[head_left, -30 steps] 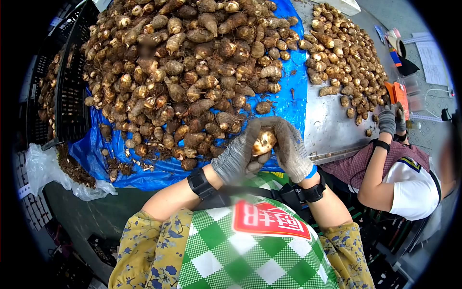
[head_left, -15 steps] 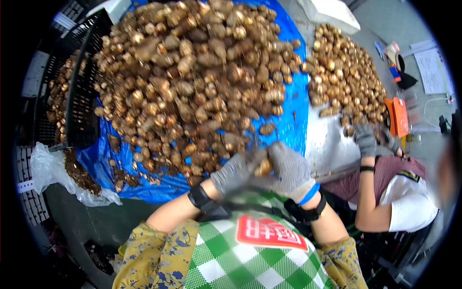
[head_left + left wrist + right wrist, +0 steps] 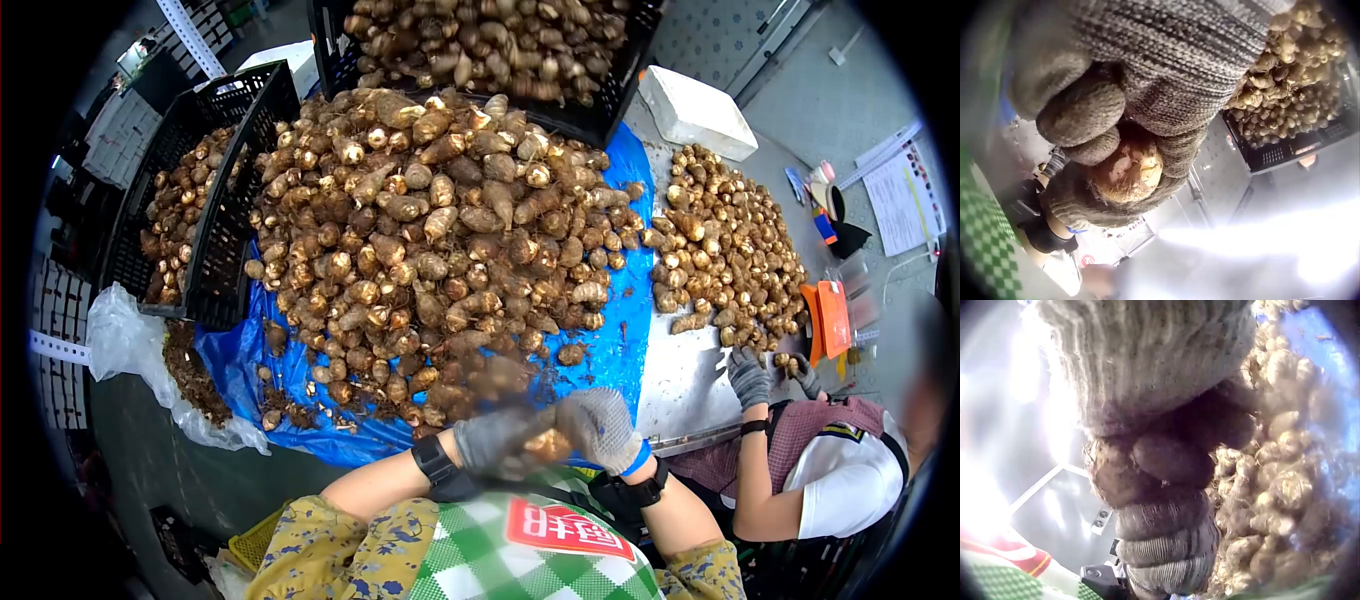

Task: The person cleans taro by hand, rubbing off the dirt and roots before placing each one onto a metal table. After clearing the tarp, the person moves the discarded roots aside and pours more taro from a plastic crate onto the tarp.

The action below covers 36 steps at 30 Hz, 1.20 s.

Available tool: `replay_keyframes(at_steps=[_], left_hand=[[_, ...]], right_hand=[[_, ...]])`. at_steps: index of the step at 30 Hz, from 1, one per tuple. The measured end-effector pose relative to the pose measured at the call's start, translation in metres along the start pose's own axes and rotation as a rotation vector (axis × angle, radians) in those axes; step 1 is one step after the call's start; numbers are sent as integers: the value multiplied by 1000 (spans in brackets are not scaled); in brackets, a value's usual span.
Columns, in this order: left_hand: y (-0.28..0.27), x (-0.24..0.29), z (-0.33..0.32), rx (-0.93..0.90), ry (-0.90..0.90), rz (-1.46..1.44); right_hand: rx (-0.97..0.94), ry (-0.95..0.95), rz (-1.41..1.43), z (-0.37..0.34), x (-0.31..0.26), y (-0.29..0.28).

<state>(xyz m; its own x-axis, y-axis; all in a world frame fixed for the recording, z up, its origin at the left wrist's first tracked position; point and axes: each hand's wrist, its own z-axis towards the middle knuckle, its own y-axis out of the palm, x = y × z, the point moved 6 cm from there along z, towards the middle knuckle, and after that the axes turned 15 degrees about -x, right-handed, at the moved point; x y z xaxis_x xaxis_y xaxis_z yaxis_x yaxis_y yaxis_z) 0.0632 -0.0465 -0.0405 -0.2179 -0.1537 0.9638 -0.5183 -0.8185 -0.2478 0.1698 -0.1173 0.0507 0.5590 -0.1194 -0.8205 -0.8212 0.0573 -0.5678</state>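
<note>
My gloved left hand (image 3: 495, 440) and gloved right hand (image 3: 600, 428) meet low in the head view, in front of a big heap of taros (image 3: 430, 230). Between them is one brown taro (image 3: 545, 445), blurred there. In the left wrist view the left hand's curled fingers grip the taro (image 3: 1129, 172), whose pale, peeled-looking patch faces the camera. The right hand's glove (image 3: 1091, 203) wraps it from below. From the right wrist, the right hand (image 3: 1154, 369) covers the top of the taro (image 3: 1116, 475), and left-hand fingers (image 3: 1166, 540) lie beneath.
A blue sheet (image 3: 625, 300) lies under the heap. Black crates of taros stand at left (image 3: 215, 230) and back (image 3: 600, 110). A smaller taro pile (image 3: 730, 250) sits right, by a white foam block (image 3: 698, 112). Another person's gloved hand (image 3: 748, 378) works there.
The head view has tilted upward, bringing the back crate and white foam block into sight. My hands stay together around the taro. The other person's hands have moved to the near edge of the smaller pile.
</note>
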Motion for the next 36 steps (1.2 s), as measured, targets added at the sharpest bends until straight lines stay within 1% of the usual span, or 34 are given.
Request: replay_keyframes(at_steps=[1,2,3,4,5,6,7,8,9,10,11,13,15,16,17,18,19,20,21,22,23,25,26,29,30,33,34,36], left_hand=[[-8,10,-5,0,-67,-42],[-31,33,-13,135,-9,131],[-56,32,-26,262,-68,-74],[-83,21,-50,477,-70,-551],[-110,13,-79,759,73,-973],[-138,8,-115,1037,220,-1109],[-173,10,-158,1250,109,-607],[-189,8,-197,1515,-6,-397],[-200,20,-225,1701,-157,-142],[-208,-45,-283,1934,-22,-456],[-214,-53,-295,2003,61,-386],[-225,-74,-320,1924,56,-466],[-224,-109,-351,1799,12,-513],[-223,-126,-366,1735,-12,-531],[-220,-80,-331,1747,44,-747],[-217,-32,-294,1768,104,-964],[-221,-38,-308,1809,116,-718],[-229,-41,-314,1739,200,-746],[-234,-45,-319,1693,320,-810],[-239,-35,-313,1642,434,-877],[-247,-33,-316,1625,577,-986],[-260,15,-291,1454,810,-1041],[-267,12,-301,1502,850,-1086],[-274,14,-311,1448,802,-935],[-276,22,-301,1484,806,-985],[-286,27,-295,1673,810,-966],[-293,18,-301,1633,855,-965],[-298,22,-302,1563,823,-971]], right_hand=[[81,95,166,0,25,4],[160,190,331,-2,56,9],[237,283,491,-4,78,7],[331,238,580,2,80,-13],[431,195,667,11,84,-38],[531,218,754,13,101,-54],[632,240,840,14,123,-64],[652,254,814,19,137,-70],[673,263,787,26,150,-77],[697,272,759,33,161,-81],[701,209,841,43,169,-81],[749,224,848,53,179,-89],[806,239,850,61,184,-107],[828,169,784,65,175,-116],[866,285,715,65,182,-128],[897,276,545,67,191,-146],[921,273,376,66,196,-160],[951,233,331,71,143,-166],[749,332,450,74,196,-175],[700,347,442,71,200,-173],[693,350,426,64,202,-163],[677,361,402,55,201,-143],[673,366,397,51,200,-134],[660,389,405,45,201,-122],[659,389,402,44,200,-122],[683,358,401,46,197,-135],[696,350,401,45,196,-142],[715,342,397,46,192,-155]])
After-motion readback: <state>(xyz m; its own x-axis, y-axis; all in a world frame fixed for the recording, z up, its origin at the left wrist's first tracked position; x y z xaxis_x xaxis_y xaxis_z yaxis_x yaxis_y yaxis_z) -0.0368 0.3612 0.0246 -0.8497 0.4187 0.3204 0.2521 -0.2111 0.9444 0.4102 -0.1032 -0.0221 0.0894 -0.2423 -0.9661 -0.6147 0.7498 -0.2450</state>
